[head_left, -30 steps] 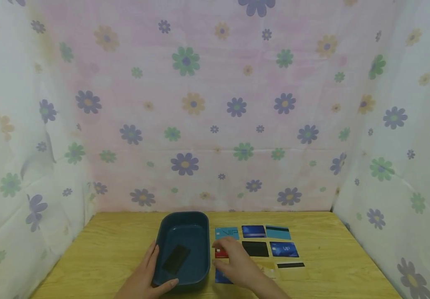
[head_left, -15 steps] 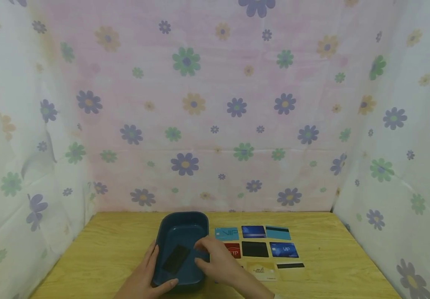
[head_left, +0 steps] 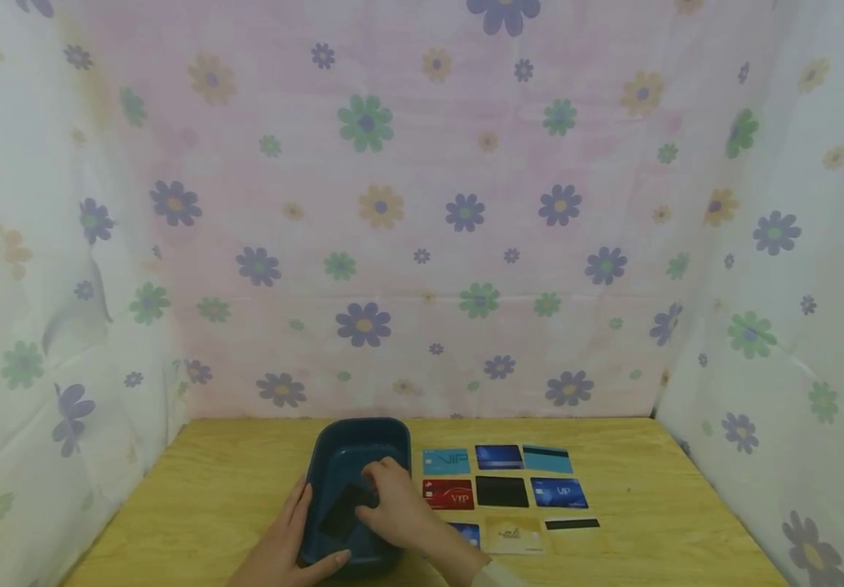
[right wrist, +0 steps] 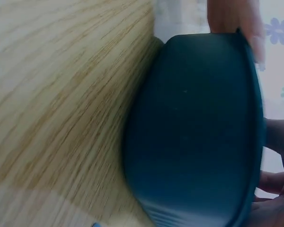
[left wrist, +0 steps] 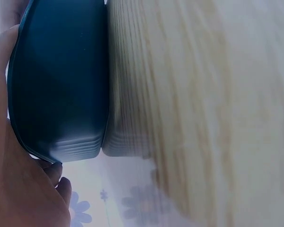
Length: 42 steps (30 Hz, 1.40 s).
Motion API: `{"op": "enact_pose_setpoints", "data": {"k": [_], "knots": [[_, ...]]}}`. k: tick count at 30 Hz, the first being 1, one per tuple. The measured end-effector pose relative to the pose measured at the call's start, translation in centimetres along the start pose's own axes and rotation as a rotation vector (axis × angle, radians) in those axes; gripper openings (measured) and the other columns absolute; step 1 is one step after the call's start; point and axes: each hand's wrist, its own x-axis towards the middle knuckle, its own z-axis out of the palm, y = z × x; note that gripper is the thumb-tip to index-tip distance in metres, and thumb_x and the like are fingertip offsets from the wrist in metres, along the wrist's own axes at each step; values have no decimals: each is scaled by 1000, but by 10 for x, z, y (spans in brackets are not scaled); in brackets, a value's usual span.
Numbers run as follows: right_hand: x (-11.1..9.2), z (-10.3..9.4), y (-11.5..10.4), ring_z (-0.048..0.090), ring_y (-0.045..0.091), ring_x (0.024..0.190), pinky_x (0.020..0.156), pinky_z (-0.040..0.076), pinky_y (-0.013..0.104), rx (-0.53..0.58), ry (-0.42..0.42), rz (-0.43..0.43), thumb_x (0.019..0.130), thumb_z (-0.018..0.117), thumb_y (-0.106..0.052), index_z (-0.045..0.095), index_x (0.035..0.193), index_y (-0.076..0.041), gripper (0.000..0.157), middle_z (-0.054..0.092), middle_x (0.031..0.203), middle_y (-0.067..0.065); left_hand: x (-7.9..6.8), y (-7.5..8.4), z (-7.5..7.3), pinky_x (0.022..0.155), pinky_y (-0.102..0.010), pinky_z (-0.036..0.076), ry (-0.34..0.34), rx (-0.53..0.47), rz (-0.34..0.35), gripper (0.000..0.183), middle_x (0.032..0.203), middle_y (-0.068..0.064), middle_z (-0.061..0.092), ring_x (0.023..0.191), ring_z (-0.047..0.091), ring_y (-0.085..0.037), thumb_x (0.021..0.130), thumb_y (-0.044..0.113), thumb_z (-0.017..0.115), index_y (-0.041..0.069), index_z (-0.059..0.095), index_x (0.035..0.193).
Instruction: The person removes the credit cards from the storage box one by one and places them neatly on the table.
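My left hand (head_left: 282, 538) grips a dark blue plastic bin (head_left: 359, 432) at its near left corner, thumb on the near rim and fingers along the left wall. A dark, flat rectangular object (head_left: 341, 514) lies slantwise inside; its kind is unclear. My right hand (head_left: 399, 505) reaches over the bin's right rim, thumb and forefinger apart near that object; whether they touch it cannot be told. In the left wrist view, the left hand (left wrist: 23, 189) lies along the bin's rim. The right wrist view shows the bin's outer wall (right wrist: 189, 127).
Right of the bin, several cards lie in rows on the wooden table (head_left: 194, 505): a red VIP card (head_left: 447, 494), a black card (head_left: 502, 492), a gold card (head_left: 513, 534) and others. My right forearm partly covers a blue card (head_left: 469, 534). Flowered cloth (head_left: 422, 244) hangs behind.
My right hand has moved left from above the cards, across the bin's rim and over its inside. The red card is now uncovered. My left hand stays on the bin.
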Motion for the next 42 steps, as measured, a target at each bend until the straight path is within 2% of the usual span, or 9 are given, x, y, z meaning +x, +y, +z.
{"op": "enact_pose_setpoints", "data": {"k": [7, 12, 18, 23, 28, 37, 42], "knots": [[16, 15, -7, 57, 35, 122, 96, 54, 49, -39, -5, 91, 87, 82, -18, 56, 137, 4, 60, 55, 133, 19, -1, 1, -3, 100, -71, 43, 10, 8, 19, 111, 168, -28, 7, 142, 31, -58, 90, 56, 71, -8, 16, 160], [24, 27, -6, 55, 37, 127, 100, 53, 48, -77, -15, 141, 84, 86, -23, 53, 143, 3, 72, 53, 136, 20, -1, 0, -2, 100, -71, 44, 10, 20, 23, 110, 168, -28, 7, 141, 32, -59, 90, 56, 71, -9, 15, 159], [30, 33, -5, 54, 40, 125, 100, 51, 54, -140, -13, 191, 79, 90, -30, 53, 142, 2, 80, 54, 135, 20, 0, -1, -2, 99, -72, 43, 14, 17, 20, 110, 167, -30, 7, 141, 33, -60, 90, 55, 72, -10, 16, 159], [34, 36, -4, 53, 41, 123, 102, 46, 63, -233, -47, 256, 74, 92, -45, 55, 138, 1, 86, 55, 131, 21, 1, -1, -1, 99, -73, 43, 4, 14, 19, 110, 167, -30, 6, 141, 31, -60, 90, 55, 71, -11, 15, 159], [35, 38, -3, 53, 38, 117, 100, 46, 59, -320, -53, 266, 70, 93, -49, 59, 131, 1, 86, 56, 124, 18, 1, -1, 0, 100, -73, 42, 0, 5, 19, 109, 167, -30, 6, 142, 30, -59, 91, 54, 71, -11, 15, 159], [42, 41, 3, 53, 34, 108, 95, 48, 55, -345, -80, 280, 70, 93, -50, 64, 120, 0, 77, 55, 116, 16, 1, 1, 0, 101, -71, 43, 12, 8, 12, 110, 168, -28, 7, 142, 33, -57, 90, 56, 71, -10, 17, 159], [43, 42, 4, 54, 37, 111, 97, 48, 57, -316, -84, 303, 70, 94, -47, 61, 124, 6, 83, 56, 116, 19, 1, -1, 2, 101, -71, 43, 20, 14, 23, 111, 168, -28, 8, 142, 32, -57, 89, 56, 72, -10, 17, 159]]}}
